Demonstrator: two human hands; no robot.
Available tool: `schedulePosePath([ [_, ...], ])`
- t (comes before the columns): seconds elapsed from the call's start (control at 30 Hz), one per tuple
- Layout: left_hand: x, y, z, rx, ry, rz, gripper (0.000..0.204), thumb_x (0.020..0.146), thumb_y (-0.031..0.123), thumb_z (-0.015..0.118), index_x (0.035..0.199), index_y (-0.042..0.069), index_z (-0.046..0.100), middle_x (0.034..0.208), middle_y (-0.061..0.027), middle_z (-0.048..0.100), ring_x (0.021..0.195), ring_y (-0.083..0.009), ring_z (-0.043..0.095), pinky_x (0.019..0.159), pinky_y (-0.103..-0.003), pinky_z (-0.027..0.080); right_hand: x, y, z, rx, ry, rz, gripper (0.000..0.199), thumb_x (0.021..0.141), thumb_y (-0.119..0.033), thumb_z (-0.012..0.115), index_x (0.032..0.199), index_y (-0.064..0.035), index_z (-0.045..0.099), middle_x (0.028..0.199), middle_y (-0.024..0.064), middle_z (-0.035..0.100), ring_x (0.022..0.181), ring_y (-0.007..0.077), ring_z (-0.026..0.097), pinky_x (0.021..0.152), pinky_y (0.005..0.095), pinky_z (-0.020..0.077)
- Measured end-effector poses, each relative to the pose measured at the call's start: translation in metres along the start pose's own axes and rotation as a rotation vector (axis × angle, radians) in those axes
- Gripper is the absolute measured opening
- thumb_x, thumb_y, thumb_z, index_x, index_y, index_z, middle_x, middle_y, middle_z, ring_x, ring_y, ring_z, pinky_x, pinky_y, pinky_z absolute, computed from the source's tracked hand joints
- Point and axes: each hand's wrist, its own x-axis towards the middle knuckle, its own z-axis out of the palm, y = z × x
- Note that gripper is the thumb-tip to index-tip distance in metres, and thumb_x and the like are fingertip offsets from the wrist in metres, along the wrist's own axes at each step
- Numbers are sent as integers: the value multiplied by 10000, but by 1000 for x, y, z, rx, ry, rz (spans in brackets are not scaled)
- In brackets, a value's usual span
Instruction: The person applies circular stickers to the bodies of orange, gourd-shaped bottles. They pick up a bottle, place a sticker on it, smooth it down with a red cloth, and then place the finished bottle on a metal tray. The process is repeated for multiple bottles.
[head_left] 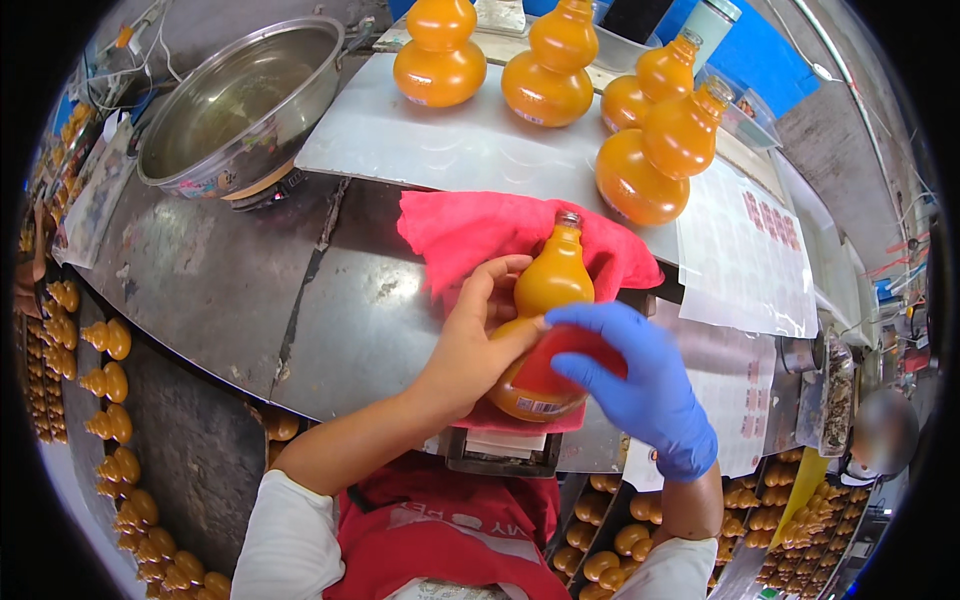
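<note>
An orange gourd-shaped bottle (553,287) lies tilted on a red cloth (470,232), its bare neck pointing away from me. My left hand (487,330) is bare and curls round the bottle's waist from the left, thumb across its front. My right hand (640,375), in a blue glove, is at the right of the lower bulb, thumb and fingers on a red flat piece (570,360) pressed against the bottle. Motion blurs that piece, so I cannot tell whether it is a cloth or a pad. A barcode label shows low on the bulb.
Several similar orange bottles (645,178) stand on a pale sheet (400,130) at the back. A wide metal basin (245,110) holding liquid sits at the far left. Sticker sheets (745,250) lie on the right. Racks of more gourd bottles (120,460) flank the metal table (225,270).
</note>
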Motion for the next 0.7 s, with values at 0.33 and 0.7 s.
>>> schedulePosePath([
  [0.33, -8, 5, -5, -155, -55, -40, 586, 904, 136, 579, 1405, 54, 285, 1315, -88, 429, 1176, -174, 455, 1009, -331, 364, 14, 10, 0, -93, 48, 66, 347, 811, -90, 678, 1142, -94, 573, 903, 124, 589, 816, 298, 609, 711, 358, 493],
  [0.7, -3, 5, 0, 32, -73, 7, 750, 796, 111, 702, 1405, 50, 269, 1330, -121, 413, 1222, -219, 430, 1024, -350, 366, -12, 18, -6, 315, 452, 306, 407, 796, -30, 667, 1186, -40, 550, 1065, 72, 598, 1002, 155, 571, 874, 299, 479],
])
